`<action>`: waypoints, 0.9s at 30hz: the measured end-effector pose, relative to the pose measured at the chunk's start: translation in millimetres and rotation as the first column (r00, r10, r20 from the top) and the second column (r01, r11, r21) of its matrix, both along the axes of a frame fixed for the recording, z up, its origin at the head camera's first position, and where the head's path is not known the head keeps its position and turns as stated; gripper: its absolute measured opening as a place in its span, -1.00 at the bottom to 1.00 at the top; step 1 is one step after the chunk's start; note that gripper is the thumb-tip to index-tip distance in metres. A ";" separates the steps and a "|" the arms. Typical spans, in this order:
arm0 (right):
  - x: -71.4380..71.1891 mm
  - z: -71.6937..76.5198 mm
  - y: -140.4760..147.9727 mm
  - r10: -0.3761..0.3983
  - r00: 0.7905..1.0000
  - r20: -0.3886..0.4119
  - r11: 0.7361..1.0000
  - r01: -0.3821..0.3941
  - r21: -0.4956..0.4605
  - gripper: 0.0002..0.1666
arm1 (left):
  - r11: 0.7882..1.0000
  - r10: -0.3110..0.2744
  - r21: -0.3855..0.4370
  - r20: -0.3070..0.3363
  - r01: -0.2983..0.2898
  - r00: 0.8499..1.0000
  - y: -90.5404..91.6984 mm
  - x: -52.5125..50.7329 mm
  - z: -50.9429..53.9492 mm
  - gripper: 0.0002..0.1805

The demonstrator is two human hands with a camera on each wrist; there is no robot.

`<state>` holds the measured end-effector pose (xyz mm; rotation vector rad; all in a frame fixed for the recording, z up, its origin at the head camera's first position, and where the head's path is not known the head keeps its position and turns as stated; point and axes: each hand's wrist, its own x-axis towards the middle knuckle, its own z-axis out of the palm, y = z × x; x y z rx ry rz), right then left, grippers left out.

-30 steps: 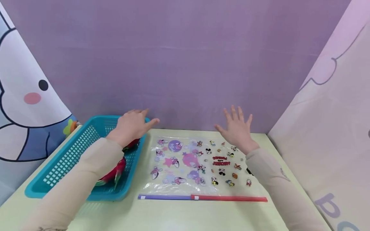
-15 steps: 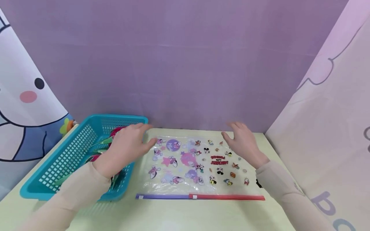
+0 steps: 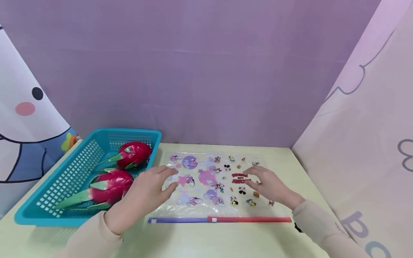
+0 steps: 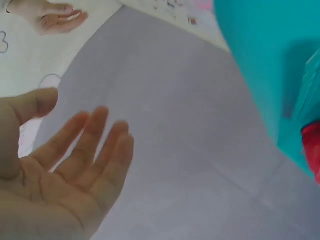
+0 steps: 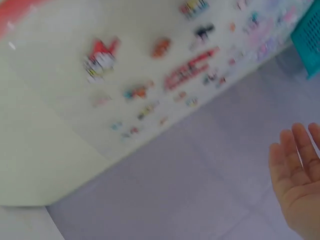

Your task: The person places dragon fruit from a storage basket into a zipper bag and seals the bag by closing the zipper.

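Note:
My left hand (image 3: 145, 193) hovers between the blue basket and the left part of the printed bags, fingers relaxed, holding nothing. In the left wrist view the palm of that hand (image 4: 70, 175) shows with its fingers spread a little. Over the right-hand bag my right hand (image 3: 269, 186) hangs with loosely bent fingers and nothing in its grasp. Two clear zip bags lie overlapping on the table: one with a purple slider strip (image 3: 179, 220), the other with a red slider strip (image 3: 255, 219). Two dragon fruits, a front one (image 3: 114, 186) and a back one (image 3: 134, 154), lie in the basket.
The turquoise mesh basket (image 3: 38, 219) stands at the table's left. A purple cloth (image 3: 206, 71) rises behind the pale table (image 3: 206, 240), and a printed white cloth (image 3: 364, 143) bounds the right side. A small dark object (image 3: 298, 228) sits beside the right sleeve.
Both hands have come down and nearer, and their spread fingers have relaxed. The left hand has moved off the basket, so both dragon fruits now show. The view has shifted slightly right.

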<state>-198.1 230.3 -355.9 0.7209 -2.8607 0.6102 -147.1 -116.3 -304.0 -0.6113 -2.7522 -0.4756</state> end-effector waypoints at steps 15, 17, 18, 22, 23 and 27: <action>25.3 -40.2 14.8 0.134 0.988 0.079 0.991 -0.131 -0.036 -0.77 | 0.999 -0.042 0.041 0.179 0.035 0.983 16.2 19.0 -23.0 -0.69; 28.3 -45.5 17.2 0.139 0.987 0.080 0.990 -0.138 -0.027 -0.78 | 0.998 -0.050 0.040 0.198 0.043 0.979 18.5 18.3 -28.4 -0.70; 29.6 -47.8 18.4 0.141 0.987 0.078 0.990 -0.139 -0.023 -0.79 | 0.998 -0.051 0.040 0.215 0.043 0.975 19.5 18.0 -30.6 -0.69; 33.0 -55.0 22.9 0.151 0.984 0.097 0.988 -0.148 -0.043 -0.80 | 0.998 -0.049 0.040 0.253 0.040 0.966 23.6 15.4 -39.4 -0.68; 33.4 -56.7 24.2 0.157 0.981 0.109 0.987 -0.152 -0.055 -0.80 | 0.998 -0.054 0.041 0.252 0.045 0.966 24.5 14.4 -41.9 -0.69; 34.4 -65.9 29.8 0.177 0.968 0.177 0.981 -0.158 -0.115 -0.81 | 0.995 -0.094 0.047 0.221 0.085 0.971 27.5 11.4 -52.9 -0.72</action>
